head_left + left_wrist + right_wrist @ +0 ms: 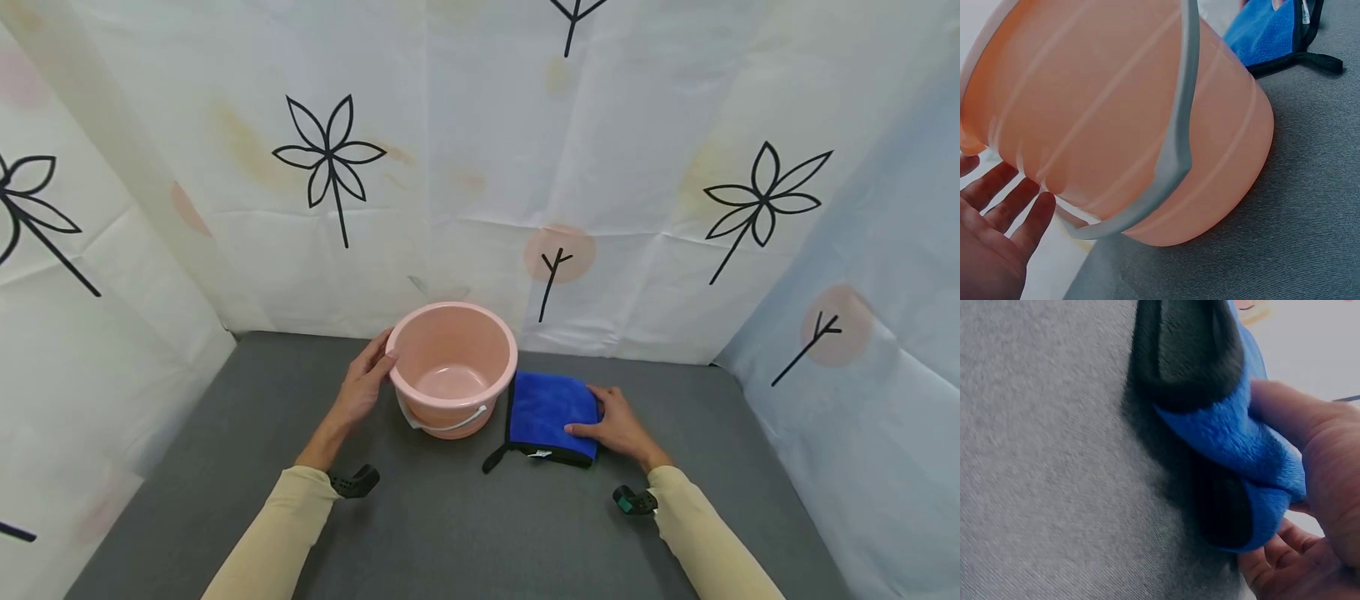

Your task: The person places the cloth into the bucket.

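A pink plastic bucket [452, 417] stands upright on the grey table, its pale handle [1175, 156] hanging down on the near side. My left hand [365, 382] rests against the bucket's left side just under the rim. In the left wrist view the fingers [1032, 222] of that hand lie fairly straight along the outer wall. Right of the bucket lies a folded blue cloth [551, 408] with black edging and a hanging loop. My right hand [618, 425] grips its right edge, thumb on top and fingers underneath. The right wrist view shows the cloth's folded layers [1229, 444] between thumb and fingers.
The grey tabletop [480, 533] runs up to a white patterned curtain [465, 167] at the back, with more fabric along the left and right sides. A black band [356, 482] is worn on the left wrist and another [633, 500] on the right.
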A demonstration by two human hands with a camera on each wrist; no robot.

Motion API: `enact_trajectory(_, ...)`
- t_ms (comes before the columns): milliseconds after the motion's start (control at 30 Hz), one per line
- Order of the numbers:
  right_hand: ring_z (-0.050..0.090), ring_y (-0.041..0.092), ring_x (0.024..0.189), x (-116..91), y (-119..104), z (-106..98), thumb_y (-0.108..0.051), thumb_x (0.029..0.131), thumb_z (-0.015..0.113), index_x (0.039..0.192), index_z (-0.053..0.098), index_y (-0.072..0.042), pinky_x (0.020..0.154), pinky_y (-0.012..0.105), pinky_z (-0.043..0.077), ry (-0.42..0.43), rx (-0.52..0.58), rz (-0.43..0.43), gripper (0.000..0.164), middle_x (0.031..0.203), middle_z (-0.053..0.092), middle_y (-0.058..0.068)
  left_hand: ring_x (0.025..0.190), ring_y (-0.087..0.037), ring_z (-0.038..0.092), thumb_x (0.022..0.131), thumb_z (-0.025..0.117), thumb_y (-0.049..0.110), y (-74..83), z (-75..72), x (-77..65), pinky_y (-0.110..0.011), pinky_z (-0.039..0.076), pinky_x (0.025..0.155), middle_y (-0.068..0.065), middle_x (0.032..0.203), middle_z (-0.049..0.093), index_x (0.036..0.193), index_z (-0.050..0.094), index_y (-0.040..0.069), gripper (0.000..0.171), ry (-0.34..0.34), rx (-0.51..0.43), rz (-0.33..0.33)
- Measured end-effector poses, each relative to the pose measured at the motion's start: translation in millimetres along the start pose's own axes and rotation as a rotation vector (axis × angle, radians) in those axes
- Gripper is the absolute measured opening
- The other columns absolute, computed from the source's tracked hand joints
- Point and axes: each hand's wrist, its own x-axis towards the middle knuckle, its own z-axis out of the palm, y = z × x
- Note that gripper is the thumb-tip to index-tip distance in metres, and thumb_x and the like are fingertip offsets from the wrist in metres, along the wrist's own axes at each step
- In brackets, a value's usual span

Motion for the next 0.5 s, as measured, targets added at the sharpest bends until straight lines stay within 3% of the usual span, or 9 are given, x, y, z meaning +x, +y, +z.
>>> enact_trajectory(200, 0.060, 0.038, 0.106, 1, -2, 5, -0.029, 0.084, 0.084, 0.132, 0.059, 0.011, 0.090, 0.055, 0.050, 0.053, 0.003, -0.038, 0.067, 0.122, 0.062, 0.026, 0.143, -0.033, 0.039, 0.110, 0.044, 0.013, 0.2, 1.0, -0.5, -0.045, 0.043, 0.107, -0.016, 0.162, 0.034, 0.159, 0.029, 0.004, 0.053, -0.004, 0.002, 0.003)
enact_trajectory(267, 0.062, 0.036, 0.104, 1, -4, 7, -0.026, 0.085, 0.083, 0.127, 0.064, 0.009, 0.088, 0.053, 0.051, 0.072, 0.007, -0.041, 0.057, 0.119, 0.066, 0.024, 0.143, -0.033, 0.039, 0.110, 0.044, 0.013, 0.3, 1.0, -0.3, -0.050, 0.041, 0.108, -0.016, 0.162, 0.034, 0.159, 0.029, 0.003, 0.052, -0.004, 0.004, 0.011)
enact_trajectory(500, 0.068, 0.029, 0.093, -3, -15, 1, -0.019, 0.087, 0.081, 0.114, 0.073, 0.004, 0.078, 0.040, 0.056, 0.166, 0.065, -0.117, 0.036, 0.108, 0.072, 0.018, 0.141, -0.033, 0.041, 0.109, 0.045, 0.012, -0.7, 0.4, -0.3, -0.039, 0.047, 0.103, -0.017, 0.161, 0.034, 0.159, 0.030, 0.003, 0.052, -0.005, -0.004, 0.024)
